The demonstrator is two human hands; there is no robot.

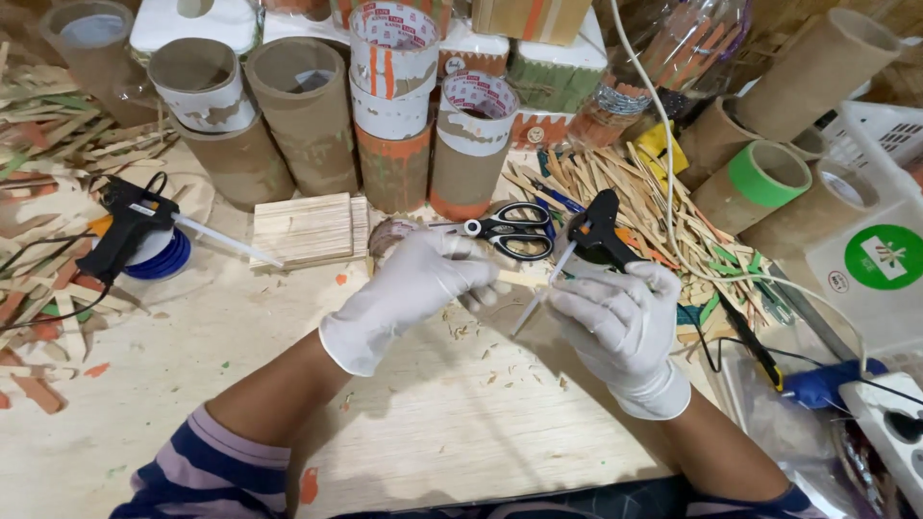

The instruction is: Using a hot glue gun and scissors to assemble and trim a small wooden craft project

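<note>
Gripping a small black hot-glue gun [598, 231] with a translucent glue stick [535, 301] jutting from its back toward the lower left, the right hand [615, 317], in a white glove, is closed around the tool just right of the frame's centre. The left hand [423, 279], also in a white glove, sits just beside it at centre, fingers curled and pinching a thin pale wooden stick [519, 280] whose end reaches toward the gun. Black-handled scissors [510, 231] lie on the light wooden tabletop [433, 423] just above the left hand. A flat stack of pale wooden sticks [310, 229] rests left of centre, and a second black glue gun [125, 226] stands at the left edge. Brown cardboard tubes [308, 106], some with orange paint, crowd the upper part of the frame, and a loose heap of coloured and plain sticks [654, 207] spreads to the upper right.
</note>
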